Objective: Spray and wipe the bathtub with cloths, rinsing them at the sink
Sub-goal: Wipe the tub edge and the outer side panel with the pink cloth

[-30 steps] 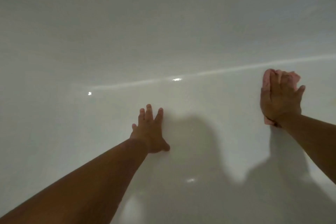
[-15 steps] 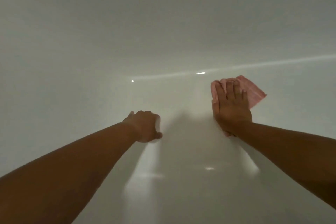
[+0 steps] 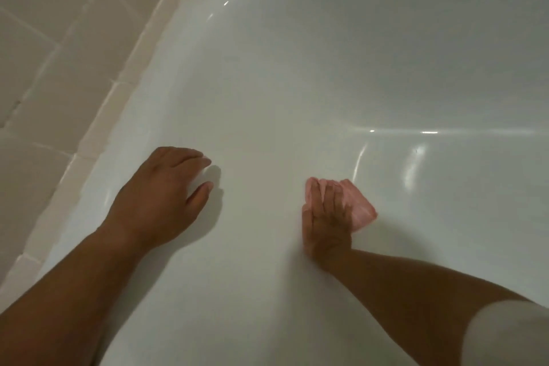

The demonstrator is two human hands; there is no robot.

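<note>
Pink cloth (image 3: 361, 211) pinned flat to the bathtub (image 3: 297, 83) wall under the right hand (image 3: 326, 223), fingers straight across it, one corner poking out past the fingertips.
Risk of a slip on glossy, probably wet enamel, with weight leaning on the left hand (image 3: 160, 193), fingers bent, tips down, gripping nothing; risk too of the cloth bunching and missing a strip. Outside the left hand, the tub's rim, then pale wall tiles (image 3: 59, 38); ahead of both hands, curved white basin.
</note>
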